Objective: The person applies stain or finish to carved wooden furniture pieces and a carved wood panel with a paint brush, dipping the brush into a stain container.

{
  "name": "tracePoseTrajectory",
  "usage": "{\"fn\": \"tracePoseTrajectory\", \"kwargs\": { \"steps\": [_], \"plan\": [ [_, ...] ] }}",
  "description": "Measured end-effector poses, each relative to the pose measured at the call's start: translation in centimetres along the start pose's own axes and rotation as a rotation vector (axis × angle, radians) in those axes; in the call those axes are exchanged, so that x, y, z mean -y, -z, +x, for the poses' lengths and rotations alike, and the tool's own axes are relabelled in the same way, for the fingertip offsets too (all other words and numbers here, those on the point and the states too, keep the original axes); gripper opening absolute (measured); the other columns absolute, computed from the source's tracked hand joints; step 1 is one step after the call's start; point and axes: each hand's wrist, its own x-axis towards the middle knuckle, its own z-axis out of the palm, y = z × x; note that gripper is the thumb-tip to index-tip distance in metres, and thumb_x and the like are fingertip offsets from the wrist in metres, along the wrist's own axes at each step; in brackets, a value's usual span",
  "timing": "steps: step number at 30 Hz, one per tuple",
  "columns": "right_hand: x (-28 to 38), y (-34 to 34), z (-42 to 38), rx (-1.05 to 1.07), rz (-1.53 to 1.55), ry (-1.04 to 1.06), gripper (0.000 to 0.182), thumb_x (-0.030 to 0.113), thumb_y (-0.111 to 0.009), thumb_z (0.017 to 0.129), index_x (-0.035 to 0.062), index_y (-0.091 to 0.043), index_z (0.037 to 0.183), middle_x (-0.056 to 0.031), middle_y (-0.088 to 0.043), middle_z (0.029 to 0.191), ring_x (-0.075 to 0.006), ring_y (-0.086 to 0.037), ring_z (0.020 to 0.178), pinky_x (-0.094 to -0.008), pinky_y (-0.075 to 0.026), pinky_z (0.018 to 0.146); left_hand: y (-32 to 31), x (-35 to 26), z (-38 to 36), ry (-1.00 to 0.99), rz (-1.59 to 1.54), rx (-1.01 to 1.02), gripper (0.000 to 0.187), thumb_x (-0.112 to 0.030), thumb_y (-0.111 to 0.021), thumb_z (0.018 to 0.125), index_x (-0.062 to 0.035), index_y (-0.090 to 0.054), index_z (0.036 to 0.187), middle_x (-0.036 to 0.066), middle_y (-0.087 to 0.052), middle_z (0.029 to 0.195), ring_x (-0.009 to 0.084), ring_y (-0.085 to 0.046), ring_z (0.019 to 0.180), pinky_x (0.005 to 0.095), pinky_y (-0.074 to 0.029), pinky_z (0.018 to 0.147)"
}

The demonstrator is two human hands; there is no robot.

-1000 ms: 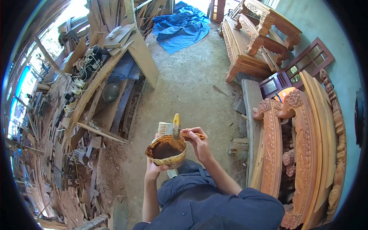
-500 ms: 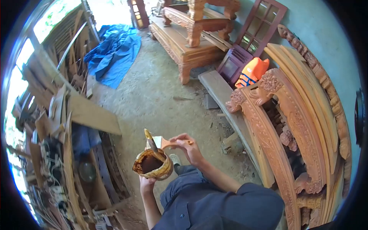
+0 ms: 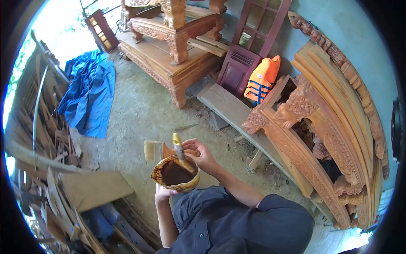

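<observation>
From below and the left, my left hand [image 3: 164, 192] grips a stain-crusted pot [image 3: 191, 185] with dark brown liquid in it. A second brush [image 3: 176, 140] with a yellow handle end leans inside the pot, handle end up. My right hand [image 3: 204, 157] is closed around the orange-brown handle of a wide flat paintbrush [image 3: 153, 150]. Its pale bristles point left, past the pot's far rim, with the metal band just above that rim. Part of the handle is hidden behind the leaning brush.
Carved wooden pieces [image 3: 302, 158] lean along a grey plank [image 3: 230, 103] on the right. An orange life vest [image 3: 263, 78] rests near a maroon door panel [image 3: 241, 67]. Ahead stands carved furniture [image 3: 156, 63]. A blue tarp [image 3: 91, 93] and scrap boards [image 3: 95, 190] lie left.
My view has swung, so the tarp and furniture sit further left. The flat brush now reaches out further left beyond the pot, and the pot's opening shows more fully.
</observation>
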Motion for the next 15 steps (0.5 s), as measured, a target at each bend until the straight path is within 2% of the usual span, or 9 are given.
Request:
{"fn": "tracePoseTrajectory", "kwargs": {
  "steps": [5, 7, 9, 10, 11, 13, 14, 15],
  "plan": [
    [1.4, 3.1, 9.0, -0.067, 0.085, -0.069, 0.031, 0.007, -0.065, 0.094, 0.0038, -0.053, 0.122, -0.0126, -0.066, 0.115, -0.0172, -0.063, 0.108, -0.0320, -0.050, 0.096, 0.5, -4.3, 13.1, 0.117, 0.093, 0.213, 0.118, -0.023, -0.097, 0.049, 0.0033, -0.034, 0.146, 0.017, -0.051, 0.140, 0.0278, -0.052, 0.128, 0.0429, -0.042, 0.110],
    [2.9, 4.9, 12.1, -0.098, 0.076, -0.035, 0.030, 0.009, -0.064, 0.095, 0.0033, -0.053, 0.123, -0.0111, -0.066, 0.113, -0.0164, -0.063, 0.104, -0.0312, -0.051, 0.092, -1.0, -5.7, 19.1, 0.100, 0.035, 0.383, 0.122, -0.023, -0.097, 0.049, 0.0037, -0.031, 0.148, 0.017, -0.048, 0.142, 0.0267, -0.050, 0.130, 0.0413, -0.040, 0.111],
    [4.4, 6.8, 14.5, -0.258, -0.242, 0.052, 0.030, 0.012, -0.061, 0.098, 0.0025, -0.052, 0.125, -0.0095, -0.066, 0.114, -0.0150, -0.063, 0.097, -0.0297, -0.051, 0.087, -1.4, -6.4, 24.1, 0.162, 0.044, 0.480, 0.119, -0.023, -0.096, 0.052, 0.0044, -0.031, 0.148, 0.017, -0.046, 0.145, 0.0255, -0.048, 0.131, 0.0406, -0.038, 0.112],
    [4.3, 8.4, 16.0, -0.255, -0.041, 0.178, 0.033, 0.019, -0.062, 0.098, 0.0022, -0.053, 0.125, -0.0081, -0.065, 0.114, -0.0154, -0.062, 0.094, -0.0308, -0.050, 0.088, -1.4, -6.2, 26.5, 0.156, 0.070, 0.509, 0.117, -0.022, -0.096, 0.053, 0.0047, -0.032, 0.147, 0.017, -0.046, 0.144, 0.0253, -0.049, 0.130, 0.0406, -0.039, 0.112],
    [5.1, 9.3, 17.0, -0.290, -0.029, 0.181, 0.033, 0.019, -0.062, 0.098, 0.0022, -0.053, 0.125, -0.0081, -0.065, 0.114, -0.0154, -0.062, 0.094, -0.0308, -0.050, 0.088, -1.9, -6.4, 28.8, 0.150, 0.098, 0.537, 0.115, -0.022, -0.096, 0.053, 0.0050, -0.034, 0.146, 0.017, -0.047, 0.144, 0.0251, -0.050, 0.129, 0.0405, -0.039, 0.111],
    [7.6, 11.8, 19.0, -0.574, -0.242, 0.315, 0.041, 0.035, -0.055, 0.101, 0.0017, -0.055, 0.125, -0.0121, -0.063, 0.121, -0.0191, -0.057, 0.113, -0.0388, -0.044, 0.100, -3.1, -6.9, 33.8, 0.195, 0.084, 0.601, 0.112, -0.021, -0.096, 0.053, 0.0055, -0.036, 0.144, 0.017, -0.050, 0.140, 0.0242, -0.051, 0.127, 0.0396, -0.041, 0.109],
    [9.1, 13.4, 20.1, -0.596, -0.243, 0.320, 0.041, 0.035, -0.055, 0.101, 0.0017, -0.055, 0.125, -0.0121, -0.063, 0.121, -0.0191, -0.057, 0.113, -0.0388, -0.044, 0.100, -3.8, -6.7, 36.4, 0.179, 0.093, 0.631, 0.112, -0.020, -0.096, 0.054, 0.0053, -0.036, 0.144, 0.017, -0.051, 0.140, 0.0240, -0.051, 0.127, 0.0393, -0.041, 0.109],
    [10.8, 14.9, 21.2, -0.526, -0.193, 0.380, 0.043, 0.038, -0.054, 0.100, 0.0016, -0.058, 0.124, -0.0119, -0.061, 0.126, -0.0203, -0.056, 0.118, -0.0397, -0.043, 0.101, -4.6, -6.4, 38.8, 0.162, 0.101, 0.662, 0.112, -0.020, -0.095, 0.054, 0.0052, -0.036, 0.145, 0.017, -0.051, 0.139, 0.0238, -0.052, 0.126, 0.0389, -0.041, 0.109]
  ]
}}
